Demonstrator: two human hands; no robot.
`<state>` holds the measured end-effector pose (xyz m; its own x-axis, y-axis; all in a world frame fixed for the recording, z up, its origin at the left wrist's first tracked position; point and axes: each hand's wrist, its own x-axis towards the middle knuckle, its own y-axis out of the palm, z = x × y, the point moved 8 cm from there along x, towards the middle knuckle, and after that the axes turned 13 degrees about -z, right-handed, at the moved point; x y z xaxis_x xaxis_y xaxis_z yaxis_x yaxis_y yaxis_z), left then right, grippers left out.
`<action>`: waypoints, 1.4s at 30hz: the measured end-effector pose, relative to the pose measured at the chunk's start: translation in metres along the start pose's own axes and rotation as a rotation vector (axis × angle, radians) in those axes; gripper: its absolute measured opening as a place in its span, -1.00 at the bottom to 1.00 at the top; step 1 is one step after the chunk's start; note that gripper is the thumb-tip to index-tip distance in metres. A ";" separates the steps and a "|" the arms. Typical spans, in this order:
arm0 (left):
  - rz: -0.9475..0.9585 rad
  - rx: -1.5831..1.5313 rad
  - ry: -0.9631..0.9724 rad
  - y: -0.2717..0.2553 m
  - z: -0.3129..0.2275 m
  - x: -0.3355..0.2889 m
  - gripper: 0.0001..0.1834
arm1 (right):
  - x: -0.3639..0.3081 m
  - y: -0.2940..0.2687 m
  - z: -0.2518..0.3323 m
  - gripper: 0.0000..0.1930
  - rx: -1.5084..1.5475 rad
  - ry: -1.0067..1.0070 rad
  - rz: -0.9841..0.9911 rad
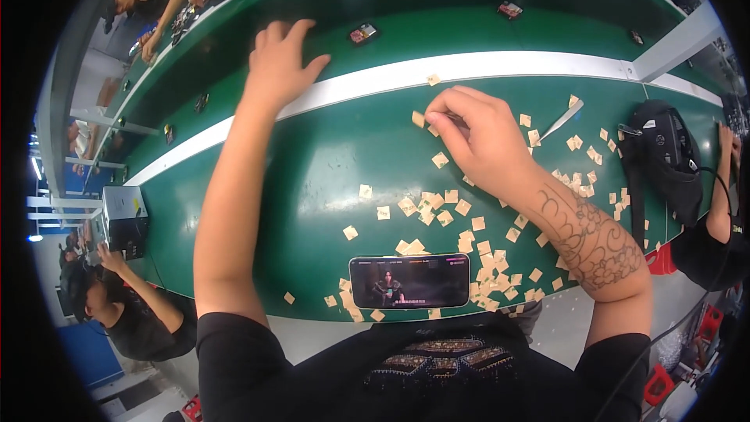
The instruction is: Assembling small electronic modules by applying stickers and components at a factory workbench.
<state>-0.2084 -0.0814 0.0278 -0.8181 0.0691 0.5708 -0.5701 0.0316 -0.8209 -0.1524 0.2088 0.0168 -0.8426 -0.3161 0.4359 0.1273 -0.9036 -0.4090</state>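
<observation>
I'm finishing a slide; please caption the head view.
Over a green table, the right hand pinches a small tan square while the left hand hangs open past a white rail.

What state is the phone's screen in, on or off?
On: the phone, lying near the edge of the green table, shows a lit picture.
</observation>
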 end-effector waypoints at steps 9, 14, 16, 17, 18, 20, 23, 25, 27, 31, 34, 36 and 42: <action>0.047 -0.339 -0.088 0.005 0.035 -0.018 -0.59 | 0.003 0.004 0.007 -0.88 -0.001 -0.105 -0.041; -0.013 -0.513 0.134 -0.033 -0.066 -0.040 -0.50 | 0.003 -0.002 0.006 -0.85 -0.015 -0.111 -0.088; 0.057 -0.622 0.219 -0.049 -0.115 -0.063 -0.44 | 0.006 -0.008 0.002 -0.83 -0.029 0.014 -0.116; 0.126 -0.683 0.246 -0.054 -0.132 -0.074 -0.41 | 0.006 -0.008 0.003 -0.83 -0.029 0.005 -0.107; 0.170 -0.702 0.259 -0.057 -0.144 -0.082 -0.39 | 0.006 -0.010 0.000 -0.83 0.006 0.023 -0.123; 0.274 -0.783 0.266 -0.063 -0.153 -0.088 -0.33 | 0.005 -0.010 -0.002 -0.83 0.042 -0.003 -0.125; 0.353 -0.895 0.218 -0.058 -0.139 -0.089 -0.33 | 0.003 -0.004 0.012 -0.82 0.060 -0.061 0.023; 0.329 -0.928 0.167 -0.055 -0.129 -0.091 -0.33 | 0.002 0.003 0.024 -0.82 0.096 -0.037 0.195; 0.343 -0.906 0.165 -0.053 -0.128 -0.090 -0.38 | 0.000 0.008 0.031 -0.82 0.080 -0.092 0.299; 0.324 -0.914 0.118 -0.053 -0.129 -0.092 -0.44 | -0.009 0.014 0.036 -0.79 -0.121 -0.163 0.477; 0.316 -0.934 0.104 -0.052 -0.129 -0.092 -0.45 | -0.005 0.008 0.039 -0.79 -0.272 -0.201 0.452; 0.307 -0.928 0.095 -0.051 -0.129 -0.093 -0.45 | -0.006 0.008 0.041 -0.80 -0.346 -0.230 0.448; 0.317 -0.912 0.068 -0.054 -0.133 -0.093 -0.44 | -0.016 0.014 0.055 -0.83 -0.621 -0.421 0.436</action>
<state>-0.0911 0.0431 0.0172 -0.9018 0.2640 0.3422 -0.0230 0.7613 -0.6480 -0.1079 0.1853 0.0482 -0.5058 -0.7891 0.3485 -0.0185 -0.3940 -0.9189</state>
